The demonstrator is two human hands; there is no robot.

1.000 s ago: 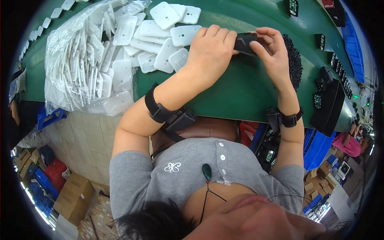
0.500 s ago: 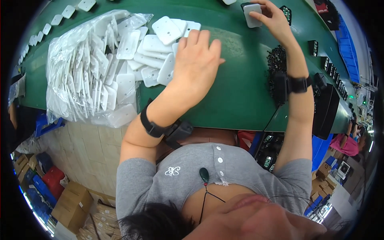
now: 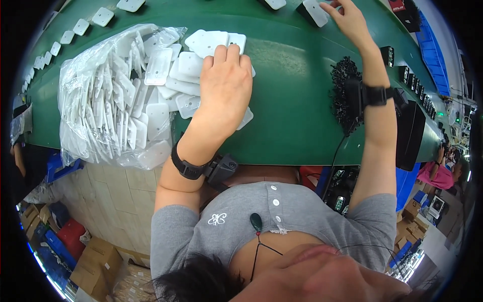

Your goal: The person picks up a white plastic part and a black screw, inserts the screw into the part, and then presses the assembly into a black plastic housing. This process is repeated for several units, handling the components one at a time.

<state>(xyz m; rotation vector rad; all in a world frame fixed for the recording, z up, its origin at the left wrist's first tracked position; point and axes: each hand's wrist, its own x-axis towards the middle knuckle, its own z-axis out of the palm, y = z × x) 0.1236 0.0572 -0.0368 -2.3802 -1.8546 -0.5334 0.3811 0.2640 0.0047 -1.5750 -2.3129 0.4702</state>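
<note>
My left hand (image 3: 225, 90) is palm-down over a loose pile of white plastic plates (image 3: 186, 70), its bent fingers slightly apart and touching the upper plates. The thumb is hidden beneath it. One pale plate (image 3: 207, 42) lies just beyond my fingertips. At the far edge of the view, my right hand (image 3: 348, 19) has its fingers apart, beside a black case with a white cover plate (image 3: 316, 12). The thumb tip is close to the cover's right edge. Left of the pile, a clear plastic bag (image 3: 108, 95) holds many more stacked white plates.
Another white-topped case (image 3: 274, 3) stands at the far edge. White-topped pieces (image 3: 80, 26) form a row at far left. A heap of small black parts (image 3: 346, 93) lies beside my right forearm. Black cases with circuit boards (image 3: 410, 79) line the right side, near a blue tray (image 3: 432, 55).
My right hand has set down the white-covered black case and shifted off to its right side. My left hand has moved left onto the plate pile.
</note>
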